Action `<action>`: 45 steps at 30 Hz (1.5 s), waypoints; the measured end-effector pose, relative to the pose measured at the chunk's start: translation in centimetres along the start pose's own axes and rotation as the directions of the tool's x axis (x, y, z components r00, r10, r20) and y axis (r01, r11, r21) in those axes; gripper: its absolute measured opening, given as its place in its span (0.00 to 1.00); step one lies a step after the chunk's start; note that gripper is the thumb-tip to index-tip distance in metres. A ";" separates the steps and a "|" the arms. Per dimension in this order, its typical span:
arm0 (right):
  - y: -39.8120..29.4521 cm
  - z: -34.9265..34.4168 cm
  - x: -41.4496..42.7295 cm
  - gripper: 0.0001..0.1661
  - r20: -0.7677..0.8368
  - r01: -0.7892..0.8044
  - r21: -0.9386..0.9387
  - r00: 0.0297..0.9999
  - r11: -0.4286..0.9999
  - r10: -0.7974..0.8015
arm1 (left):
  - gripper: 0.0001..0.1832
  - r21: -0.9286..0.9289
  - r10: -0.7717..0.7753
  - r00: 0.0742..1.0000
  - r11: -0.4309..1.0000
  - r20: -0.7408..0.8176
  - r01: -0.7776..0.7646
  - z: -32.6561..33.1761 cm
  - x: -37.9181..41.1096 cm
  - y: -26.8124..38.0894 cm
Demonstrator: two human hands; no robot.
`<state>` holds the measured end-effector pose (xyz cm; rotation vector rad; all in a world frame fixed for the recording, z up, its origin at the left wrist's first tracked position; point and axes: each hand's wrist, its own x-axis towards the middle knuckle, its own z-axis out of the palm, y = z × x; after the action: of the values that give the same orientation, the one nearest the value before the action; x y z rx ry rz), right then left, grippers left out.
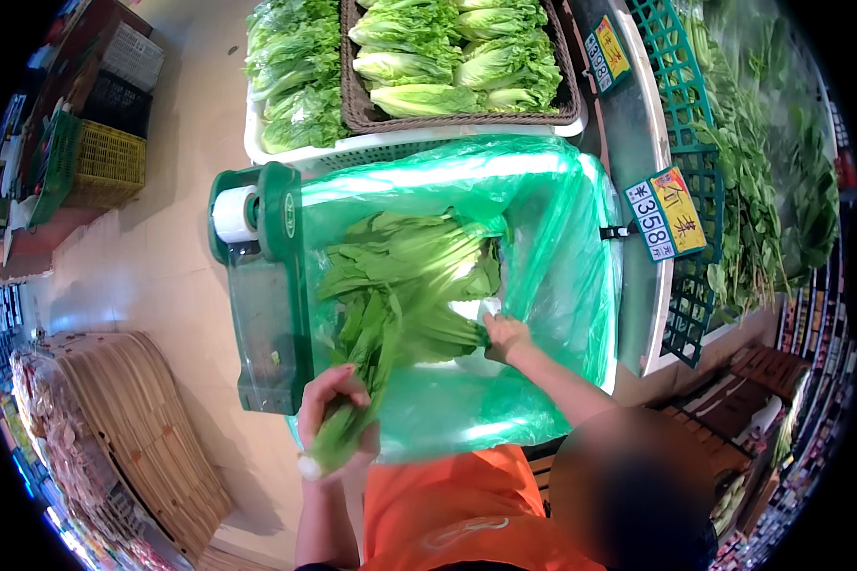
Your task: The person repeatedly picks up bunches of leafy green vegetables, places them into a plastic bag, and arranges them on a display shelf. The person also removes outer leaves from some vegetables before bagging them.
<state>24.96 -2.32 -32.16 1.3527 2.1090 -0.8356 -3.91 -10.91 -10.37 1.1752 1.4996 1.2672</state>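
In the head view my left hand (334, 400) is wrapped around the lower stalk of a leafy green vegetable (375, 328). Its pale cut end sticks out below the hand, and its leaves point up and away from me. My right hand (507, 338) has its fingers on the white stem end of another leafy vegetable (435, 325), whose leaves spread leftward. Beyond it, more loose leafy greens (407, 246) lie in a container lined with green plastic film (560, 228). The right fingertips are partly hidden against the stem.
A green tape dispenser (268, 314) with a white roll stands at the container's left. Behind is a brown woven basket (464, 123) of lettuce. Price signs (665, 214) and vegetable shelves line the right. Stacked crates (108, 158) and a wooden-slat display (136, 421) stand left.
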 end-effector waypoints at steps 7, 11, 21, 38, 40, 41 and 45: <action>1.9 -9.4 -10.7 0.25 0.119 0.137 0.349 0.975 0.927 -0.189 | 0.32 0.281 0.087 0.888 0.931 0.451 -0.234 1.6 2.0 1.3; 0.6 -13.9 -14.1 0.22 -0.002 0.306 0.509 0.935 0.804 -0.355 | 0.36 0.318 0.086 0.718 0.856 0.691 -0.408 10.9 1.9 -1.9; 2.6 -22.6 -19.8 0.19 -0.427 0.048 -0.140 0.898 0.989 -0.104 | 0.27 0.456 -0.144 0.842 0.880 0.520 -0.131 6.3 3.6 -4.2; -13.0 -19.4 -10.5 0.39 -0.348 0.532 0.754 0.822 0.387 -0.452 | 0.49 -0.634 -0.242 0.951 0.709 0.190 0.308 0.9 3.7 3.0; -12.7 -19.0 -9.8 0.35 -0.391 0.557 0.738 0.813 0.381 -0.432 | 0.50 -0.693 -0.251 0.943 0.640 0.221 0.332 0.9 3.7 2.3; -12.7 -19.0 -9.6 0.33 -0.411 0.569 0.730 0.808 0.378 -0.422 | 0.50 -0.711 -0.248 0.943 0.620 0.223 0.332 1.2 3.9 2.1; -13.6 -18.4 -9.0 0.31 -0.479 0.663 0.576 0.748 0.478 -0.460 | 0.49 -0.732 -0.162 0.951 0.608 0.264 0.307 1.2 4.4 1.4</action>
<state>14.44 1.05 -10.13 1.0805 2.6249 -2.0704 -3.48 -6.31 -9.28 0.4641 0.7741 1.3620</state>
